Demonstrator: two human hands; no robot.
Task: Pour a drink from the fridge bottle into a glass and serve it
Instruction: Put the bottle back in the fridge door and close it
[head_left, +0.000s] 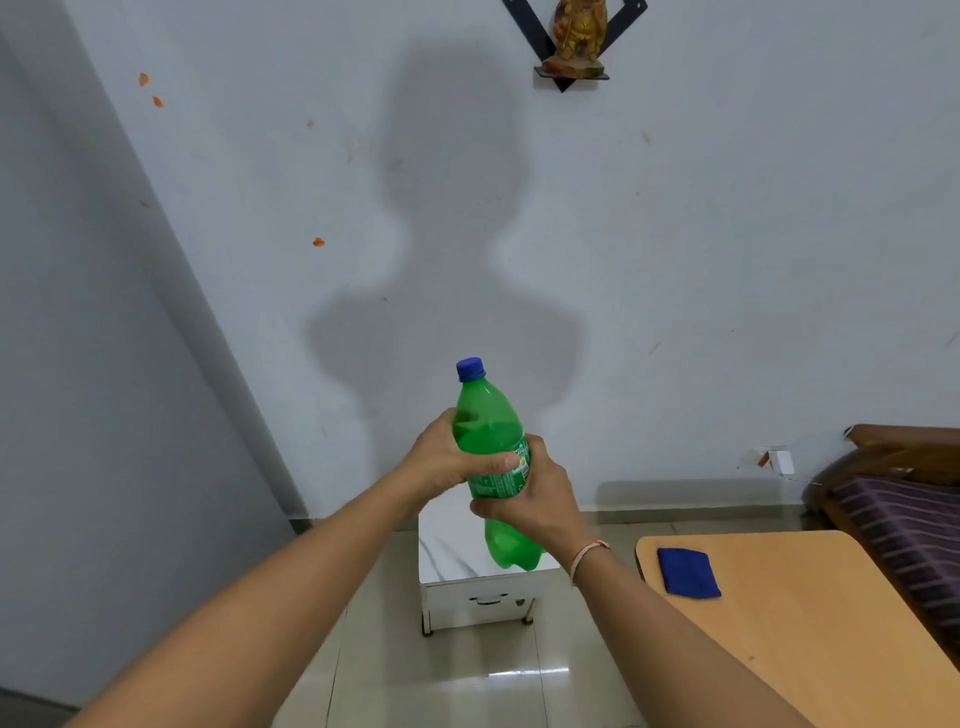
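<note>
While both hands' grip wraps green bottle (491, 431), wooden table (795, 623) bears blue cloth (688, 573); white wall (675, 260) behind.

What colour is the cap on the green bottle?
Blue; the cap shows clearly in the head view.

Open air around the raised bottle (488, 421), wall well behind. Below, a small white cabinet (475, 577) on the floor, blocking the way straight down. To the right, a wooden surface (810, 623) bare but for a blue cloth (688, 573) (near its left edge). Farther right, a bed (904, 514).
</note>
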